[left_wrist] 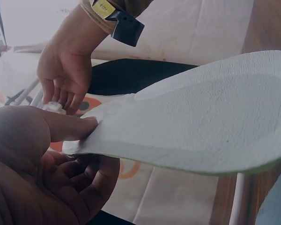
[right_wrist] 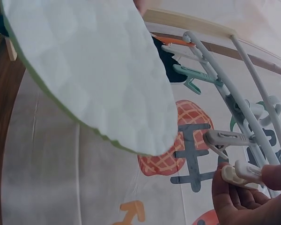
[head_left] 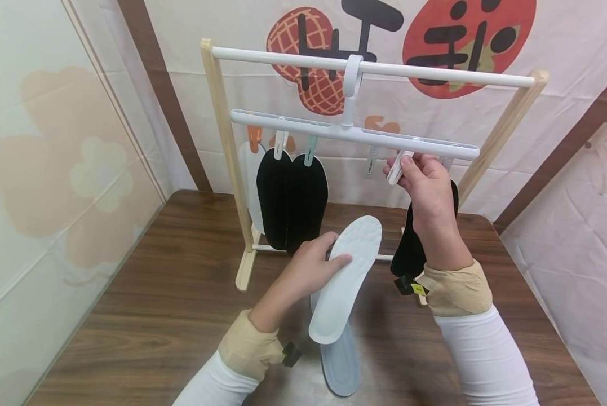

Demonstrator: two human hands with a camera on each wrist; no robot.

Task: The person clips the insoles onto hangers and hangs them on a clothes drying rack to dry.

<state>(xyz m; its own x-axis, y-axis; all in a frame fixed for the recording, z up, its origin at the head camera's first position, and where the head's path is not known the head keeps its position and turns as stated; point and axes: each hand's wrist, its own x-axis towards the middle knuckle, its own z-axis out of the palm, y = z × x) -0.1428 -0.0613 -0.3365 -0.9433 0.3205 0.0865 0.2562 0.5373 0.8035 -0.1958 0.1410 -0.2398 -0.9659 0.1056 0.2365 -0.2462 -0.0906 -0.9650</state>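
My left hand (head_left: 308, 268) grips a white insole (head_left: 351, 270) by its edge, thumb on the dimpled face, holding it tilted over the table in front of the rack. In the left wrist view the insole's smoother face (left_wrist: 201, 117) shows, with fingers curled beneath. Up at the hanger bar (head_left: 303, 127), my right hand (head_left: 430, 186) pinches a white clip (head_left: 397, 167) between thumb and fingers. The right wrist view shows that white clip (right_wrist: 246, 173) beside a grey clip (right_wrist: 227, 137) that holds nothing. The insole's upper end is below and apart from the white clip.
Black insoles (head_left: 305, 197) and a white one (head_left: 252, 186) hang from clips on the left. Another black insole (head_left: 410, 242) hangs at the right behind my wrist. A grey-blue insole (head_left: 341, 366) lies on the wooden table (head_left: 146, 293). The rack has wooden legs (head_left: 227, 141).
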